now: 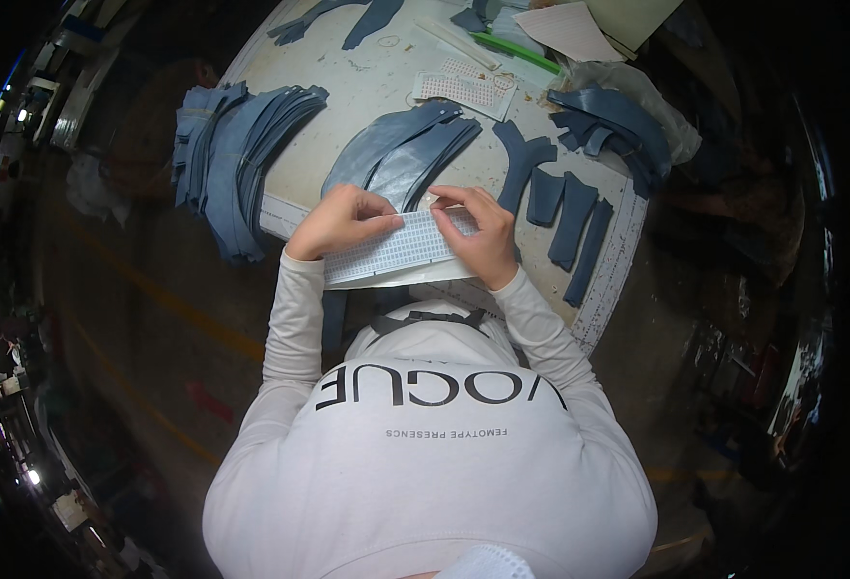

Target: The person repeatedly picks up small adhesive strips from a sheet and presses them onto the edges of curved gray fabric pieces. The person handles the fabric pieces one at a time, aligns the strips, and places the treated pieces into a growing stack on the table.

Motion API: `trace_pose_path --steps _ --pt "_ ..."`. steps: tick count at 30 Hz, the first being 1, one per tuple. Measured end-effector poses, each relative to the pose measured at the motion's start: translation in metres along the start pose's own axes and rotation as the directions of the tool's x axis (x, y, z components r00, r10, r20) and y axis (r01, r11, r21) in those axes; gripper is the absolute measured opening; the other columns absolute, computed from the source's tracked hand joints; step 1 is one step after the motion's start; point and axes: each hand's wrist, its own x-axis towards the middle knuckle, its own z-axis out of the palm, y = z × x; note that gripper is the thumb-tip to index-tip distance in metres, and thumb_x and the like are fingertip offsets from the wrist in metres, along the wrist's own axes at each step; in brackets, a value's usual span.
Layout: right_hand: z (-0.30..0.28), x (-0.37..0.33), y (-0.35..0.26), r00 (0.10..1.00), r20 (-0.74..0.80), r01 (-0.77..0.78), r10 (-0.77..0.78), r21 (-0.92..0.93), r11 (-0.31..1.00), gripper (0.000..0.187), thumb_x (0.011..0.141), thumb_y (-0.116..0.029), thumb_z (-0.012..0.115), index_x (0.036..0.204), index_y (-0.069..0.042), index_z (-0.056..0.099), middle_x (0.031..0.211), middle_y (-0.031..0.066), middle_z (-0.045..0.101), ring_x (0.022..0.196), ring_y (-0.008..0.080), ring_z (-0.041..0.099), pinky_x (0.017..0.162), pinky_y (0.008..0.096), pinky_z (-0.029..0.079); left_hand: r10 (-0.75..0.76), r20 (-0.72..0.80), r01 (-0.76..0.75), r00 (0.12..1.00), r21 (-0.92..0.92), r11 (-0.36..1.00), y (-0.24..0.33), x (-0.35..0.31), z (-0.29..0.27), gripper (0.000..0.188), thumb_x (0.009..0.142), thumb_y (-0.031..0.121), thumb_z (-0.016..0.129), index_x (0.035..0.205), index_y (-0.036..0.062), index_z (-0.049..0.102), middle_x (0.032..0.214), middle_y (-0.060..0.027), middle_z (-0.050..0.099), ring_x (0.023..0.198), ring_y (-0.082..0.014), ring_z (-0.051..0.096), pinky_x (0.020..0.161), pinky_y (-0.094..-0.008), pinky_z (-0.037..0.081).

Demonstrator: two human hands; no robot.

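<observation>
A white sheet of small printed labels [381,251] lies across the table's near edge, in front of my chest. My left hand [343,222] is closed on its far left part, the thumb pressed on top. Over the sheet's right part is my right hand [483,236], thumb and forefinger brought together near the far edge. Whatever sits between those fingertips is too small to make out. Just beyond both hands rest curved blue-grey cut pieces [401,145], overlapping in a fanned pile, smooth like leather.
A thick bundle of blue-grey pieces [236,164] hangs over the table's left edge. At right lie a Y-shaped piece [519,159], several strips [571,222] and another bundle [618,135] by clear plastic. Farther back are a red-printed sheet [463,87], a green strip [516,51] and papers [570,29].
</observation>
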Motion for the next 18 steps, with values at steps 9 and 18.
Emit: trace_pose_path --steps 9,18 --pt "0.008 -0.005 -0.002 0.987 0.054 0.147 -0.148 0.015 0.989 0.049 0.076 0.008 0.064 0.12 -0.011 0.061 0.104 0.0093 0.057 0.08 0.0209 0.064 0.07 0.0301 0.055 0.015 0.017 -0.014 1.0 -0.02 1.0 -0.004 0.001 0.004 0.022 0.083 0.018 0.068 0.084 -0.004 0.069 0.062 -0.0089 0.062 0.057 -0.0088 0.052 0.056 -0.0257 0.045" --pt "0.01 -0.004 -0.005 0.997 -0.005 -0.077 0.08 0.194 0.978 0.048 0.072 0.011 0.067 0.117 -0.006 0.062 0.097 0.0061 0.051 0.079 0.0138 0.067 0.07 0.0237 0.054 0.001 0.043 0.0 0.999 -0.029 1.0 -0.003 -0.001 0.003 0.02 0.085 0.016 0.069 0.087 -0.004 0.07 0.067 -0.0031 0.063 0.06 -0.0049 0.05 0.056 -0.0222 0.044"
